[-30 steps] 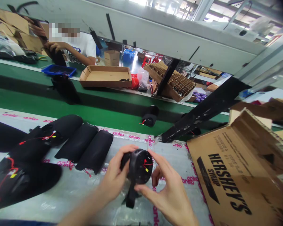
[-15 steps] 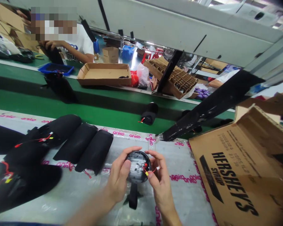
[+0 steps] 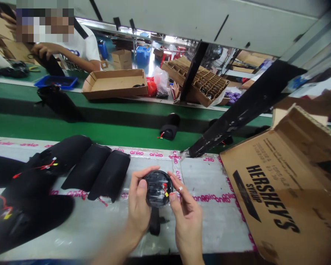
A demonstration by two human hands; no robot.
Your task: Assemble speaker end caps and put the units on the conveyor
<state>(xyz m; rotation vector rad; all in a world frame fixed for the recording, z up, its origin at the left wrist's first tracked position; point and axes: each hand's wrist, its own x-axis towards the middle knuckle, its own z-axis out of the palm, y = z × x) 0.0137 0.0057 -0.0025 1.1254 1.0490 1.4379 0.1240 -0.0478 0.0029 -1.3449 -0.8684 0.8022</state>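
Black housing (image 3: 156,187) now face-up between left hand (image 3: 139,208) and right hand (image 3: 186,221)

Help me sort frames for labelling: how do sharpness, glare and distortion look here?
Head view: left hand, right hand and the round black part they hold are sharp. Head view: soft glare on the plastic sheet; black covers at left lose detail in darkness. Head view: black beam and cardboard box stretch toward the edges, wide-lens distortion; top-right corner darkened.
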